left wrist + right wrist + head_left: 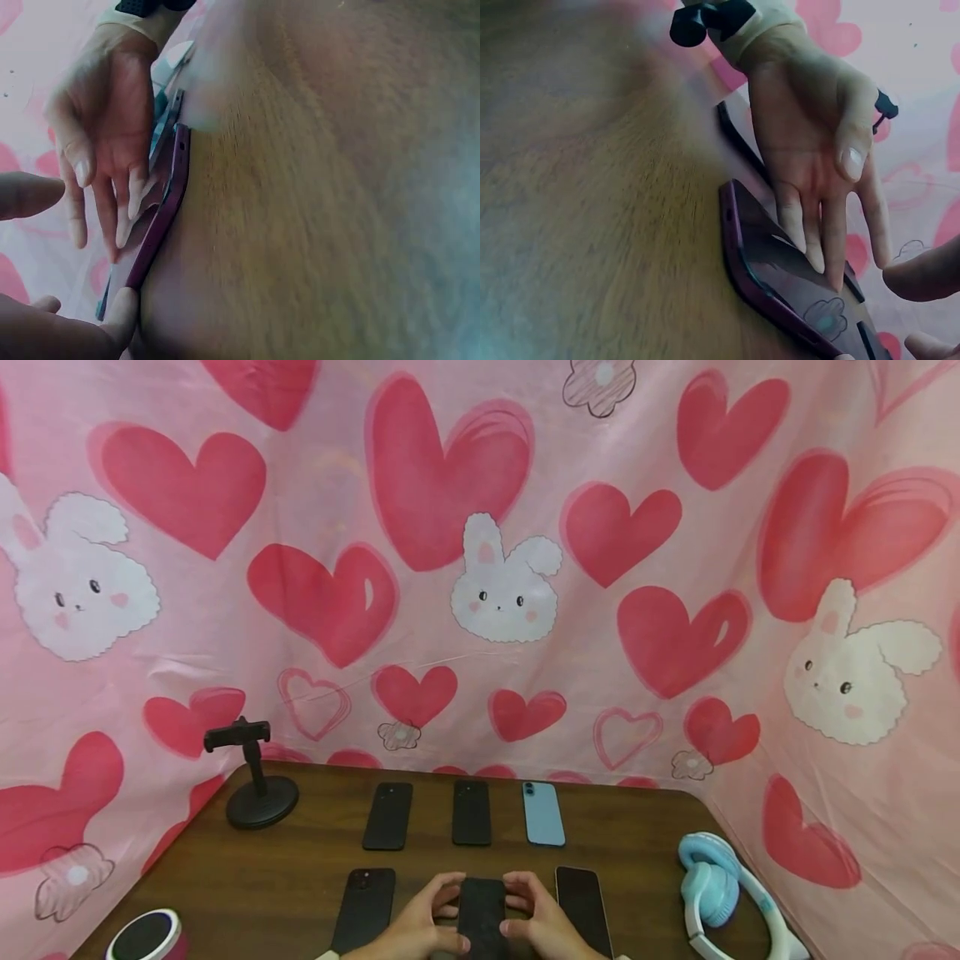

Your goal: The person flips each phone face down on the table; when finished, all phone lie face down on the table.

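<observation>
A phone (482, 918) with a dark, glossy face up and a purple frame lies flat on the wooden table, between the two hands. My left hand (422, 925) is at its left side, fingers loosely bent; in the left wrist view one fingertip touches the frame while another digit stays apart. On the opposite side is my right hand (549, 925), thumb and fingers spread along the right edge. Seen across the phone in the wrist views, both the right hand (112, 127) and the left hand (799, 142) have mostly straight, relaxed fingers.
A black-backed phone (367, 906) lies left, a dark-screened phone (583, 910) right. Behind are two black phones (387, 816) (472, 812) and a light blue phone (543, 814). A phone stand (258, 797), a round white-rimmed object (146, 937) and blue-white headphones (712, 885) stand toward the sides.
</observation>
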